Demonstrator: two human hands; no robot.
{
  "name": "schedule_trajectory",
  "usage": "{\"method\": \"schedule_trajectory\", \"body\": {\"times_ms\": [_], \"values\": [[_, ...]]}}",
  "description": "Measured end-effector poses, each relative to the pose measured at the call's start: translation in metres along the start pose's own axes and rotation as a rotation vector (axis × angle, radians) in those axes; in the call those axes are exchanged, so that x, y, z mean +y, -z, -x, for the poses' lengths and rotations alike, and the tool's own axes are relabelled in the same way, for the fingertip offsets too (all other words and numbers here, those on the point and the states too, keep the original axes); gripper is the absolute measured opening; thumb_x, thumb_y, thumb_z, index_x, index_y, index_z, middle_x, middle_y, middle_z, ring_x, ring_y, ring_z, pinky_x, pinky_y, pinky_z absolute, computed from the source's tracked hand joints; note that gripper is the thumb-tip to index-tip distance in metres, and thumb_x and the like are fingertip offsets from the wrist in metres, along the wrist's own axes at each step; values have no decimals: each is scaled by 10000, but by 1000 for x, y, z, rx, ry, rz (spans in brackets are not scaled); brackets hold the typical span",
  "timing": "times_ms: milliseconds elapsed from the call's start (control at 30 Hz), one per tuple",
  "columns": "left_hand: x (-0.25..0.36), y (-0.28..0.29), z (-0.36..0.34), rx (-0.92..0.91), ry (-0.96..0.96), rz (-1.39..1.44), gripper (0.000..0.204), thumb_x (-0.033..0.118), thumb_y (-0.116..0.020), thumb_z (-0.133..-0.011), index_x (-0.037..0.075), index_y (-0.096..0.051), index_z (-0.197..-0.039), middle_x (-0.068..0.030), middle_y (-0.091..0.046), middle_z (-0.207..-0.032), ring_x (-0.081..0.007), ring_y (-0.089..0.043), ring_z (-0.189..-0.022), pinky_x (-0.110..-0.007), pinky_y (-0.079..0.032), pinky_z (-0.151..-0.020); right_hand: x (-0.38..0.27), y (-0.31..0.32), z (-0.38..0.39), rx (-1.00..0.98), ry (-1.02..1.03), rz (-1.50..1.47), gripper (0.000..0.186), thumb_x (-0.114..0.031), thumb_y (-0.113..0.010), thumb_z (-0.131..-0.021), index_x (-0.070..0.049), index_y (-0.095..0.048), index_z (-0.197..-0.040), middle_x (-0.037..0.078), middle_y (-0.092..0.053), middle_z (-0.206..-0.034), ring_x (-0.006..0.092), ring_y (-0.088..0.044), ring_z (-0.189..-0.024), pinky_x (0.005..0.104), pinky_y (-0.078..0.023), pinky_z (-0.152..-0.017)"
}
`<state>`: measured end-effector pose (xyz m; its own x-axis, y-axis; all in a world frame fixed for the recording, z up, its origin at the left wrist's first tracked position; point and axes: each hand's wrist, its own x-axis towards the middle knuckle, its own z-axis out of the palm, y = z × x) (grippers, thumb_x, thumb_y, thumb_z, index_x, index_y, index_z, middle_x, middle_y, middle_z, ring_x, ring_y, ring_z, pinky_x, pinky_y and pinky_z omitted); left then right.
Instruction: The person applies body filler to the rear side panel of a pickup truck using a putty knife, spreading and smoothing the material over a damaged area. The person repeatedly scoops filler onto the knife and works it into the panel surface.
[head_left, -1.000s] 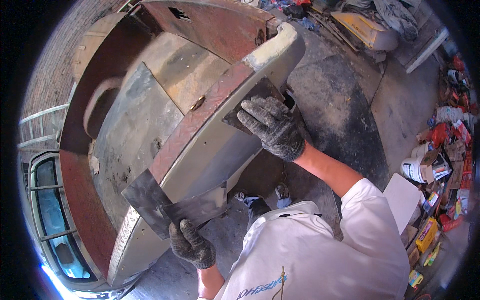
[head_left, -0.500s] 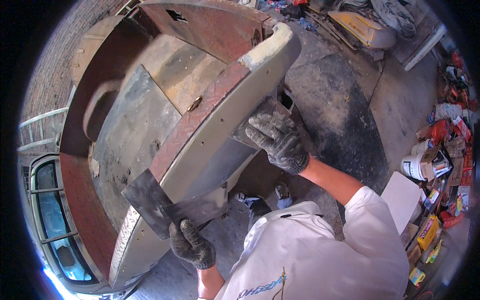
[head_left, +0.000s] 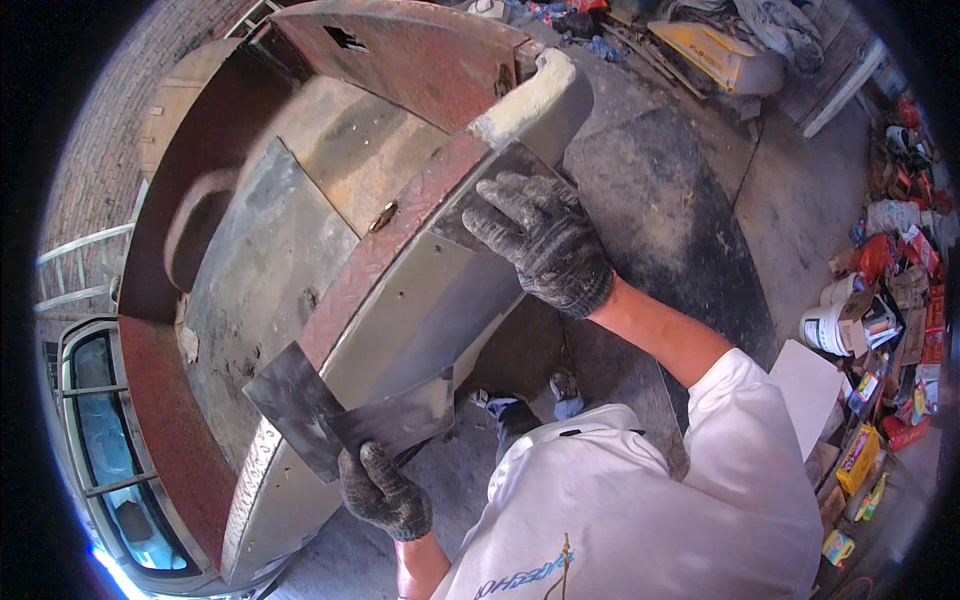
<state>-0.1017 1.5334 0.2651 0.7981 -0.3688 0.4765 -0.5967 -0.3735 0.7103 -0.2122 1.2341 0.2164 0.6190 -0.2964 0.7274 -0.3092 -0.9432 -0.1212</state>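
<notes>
My right hand (head_left: 545,240), in a dark grey knit glove, lies with fingers extended over a dark flat sheet (head_left: 516,160), pressing it against the curved side of a large vehicle body panel (head_left: 385,325). The sheet reaches up to the panel's reddish-brown top edge. My left hand (head_left: 385,492), gloved alike, pinches the lower edge of a dark, scuffed bent sheet (head_left: 400,412) between thumb and fingers. One part of this sheet lies across the panel's top edge. The panel's side is beige with a grey smooth patch and small holes.
Behind the panel's rim lies a worn floor with a loose board (head_left: 280,230). A vehicle with barred windows (head_left: 105,430) stands at left. White buckets (head_left: 825,330), boxes and litter line the right side. A yellow case (head_left: 710,50) lies at the back.
My right hand and its sheet have moved up and left along the panel's side, nearer the top edge. My left hand and its sheet have stayed nearly still.
</notes>
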Motion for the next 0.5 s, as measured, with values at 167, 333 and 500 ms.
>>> {"method": "schedule_trajectory", "body": {"times_ms": [167,333,500], "values": [[7,-4,-3,9,-4,-57,187,177,-557,-991,5,-599,-933,2,-582,-817,-108,-510,-758,-249,-447,-677,-6,-19,31,-25,-24,-10,533,-61,-547,-779,-203,-600,-1290,90,-495,-1400,301,-483,-1257,495,-364,-1058],[13,-5,-5,-56,0,60,195,179,-555,-991,-8,-605,-983,-6,-582,-846,-113,-501,-775,-253,-444,-691,-8,-15,52,-46,-27,-65,556,-49,-556,-774,-209,-587,-1306,82,-492,-1402,281,-486,-1260,505,-353,-1066],[9,-8,-5,-49,-36,47,205,187,-555,-991,-11,-608,-991,-8,-567,-835,-118,-493,-766,-259,-440,-681,12,4,27,13,-9,-19,559,-54,-568,-759,-202,-581,-1299,79,-507,-1350,287,-485,-1243,530,-358,-1063]]}}
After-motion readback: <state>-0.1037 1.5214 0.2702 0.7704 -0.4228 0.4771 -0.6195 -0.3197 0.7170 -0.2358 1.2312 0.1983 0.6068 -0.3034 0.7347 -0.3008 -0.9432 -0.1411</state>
